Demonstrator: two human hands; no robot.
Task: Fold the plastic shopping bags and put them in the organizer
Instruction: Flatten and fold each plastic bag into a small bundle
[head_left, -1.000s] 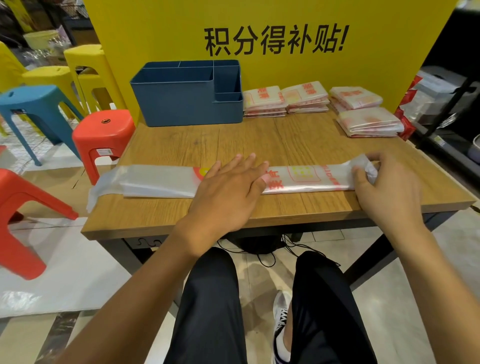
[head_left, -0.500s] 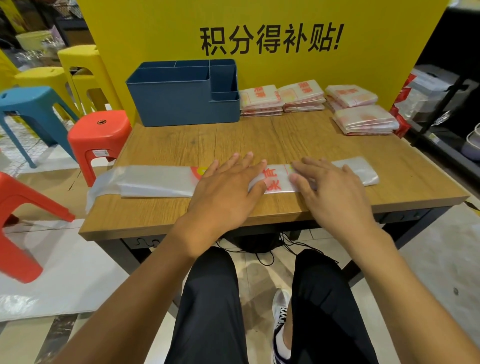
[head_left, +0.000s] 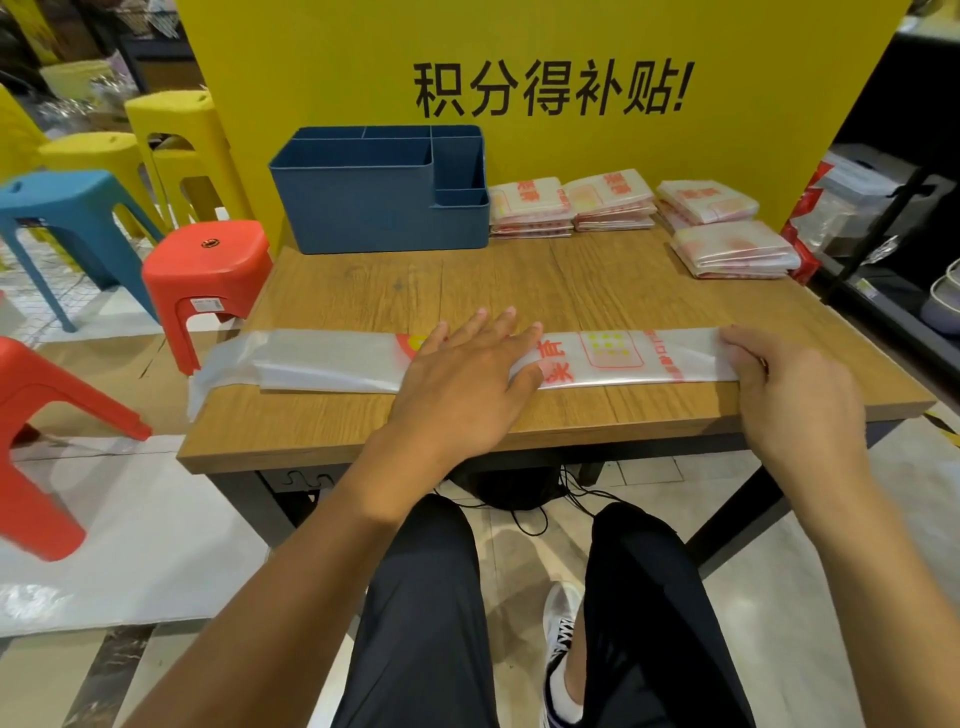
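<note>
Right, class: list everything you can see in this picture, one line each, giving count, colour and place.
long bag strip: one, clear with red print, along the table's near edge
organizer: one, dark blue, back left of table
folded bag stacks: four, clear with red print, back right of table
table: one, wood-coloured
stools: red, blue and yellow, to the left
sign: one, yellow with black lettering, behind table
left hand: flat on the strip's middle
right hand: at the strip's right end
</note>
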